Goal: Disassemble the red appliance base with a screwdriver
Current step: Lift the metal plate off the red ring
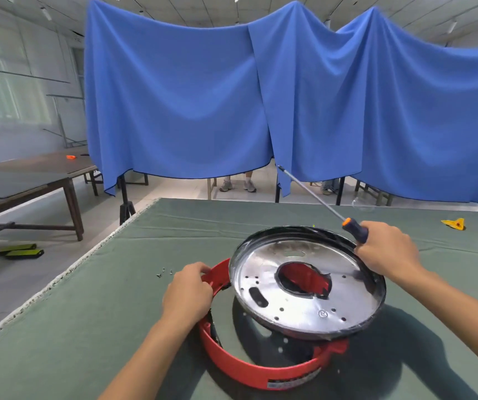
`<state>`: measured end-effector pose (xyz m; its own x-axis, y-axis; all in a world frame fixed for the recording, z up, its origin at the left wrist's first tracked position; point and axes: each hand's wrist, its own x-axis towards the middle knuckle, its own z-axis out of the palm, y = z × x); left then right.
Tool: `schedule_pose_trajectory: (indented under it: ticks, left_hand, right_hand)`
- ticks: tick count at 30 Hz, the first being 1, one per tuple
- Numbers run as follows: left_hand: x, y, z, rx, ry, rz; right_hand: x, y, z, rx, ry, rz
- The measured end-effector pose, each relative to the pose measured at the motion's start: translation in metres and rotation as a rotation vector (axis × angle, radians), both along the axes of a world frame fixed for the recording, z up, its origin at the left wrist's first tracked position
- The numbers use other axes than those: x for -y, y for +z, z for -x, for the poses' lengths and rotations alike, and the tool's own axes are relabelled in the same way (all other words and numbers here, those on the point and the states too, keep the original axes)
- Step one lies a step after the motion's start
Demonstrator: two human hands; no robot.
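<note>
The red appliance base is a round plastic ring lying on the green-covered table. My left hand grips its far left rim. A shiny metal plate with a black rim and a central hole is tilted up out of the ring, its near edge resting on the ring. My right hand holds the plate's far right edge and also holds the screwdriver, whose orange and dark handle sits in my fist while the long shaft points up and away to the left.
Several small loose screws lie on the cloth just left of my left hand. A yellow object sits at the table's far right. Blue curtains hang behind the table; a brown table stands to the left.
</note>
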<state>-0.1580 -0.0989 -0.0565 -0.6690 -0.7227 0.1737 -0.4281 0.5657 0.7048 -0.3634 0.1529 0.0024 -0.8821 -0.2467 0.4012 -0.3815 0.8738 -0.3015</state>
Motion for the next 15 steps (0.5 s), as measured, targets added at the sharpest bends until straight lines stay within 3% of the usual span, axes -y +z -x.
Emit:
schedule_pose_trajectory:
  ticks: [4, 12, 15]
  left_hand:
    - [0.005, 0.009, -0.002, 0.009, 0.018, 0.006]
    - [0.014, 0.025, -0.011, 0.212, 0.091, 0.153]
    - [-0.002, 0.026, -0.014, 0.294, 0.135, 0.384]
  right_hand:
    - [-0.031, -0.002, 0.005, 0.024, -0.060, 0.050]
    - [-0.076, -0.009, 0.002, 0.062, -0.129, 0.149]
    - [-0.080, -0.016, -0.002, 0.065, -0.125, 0.151]
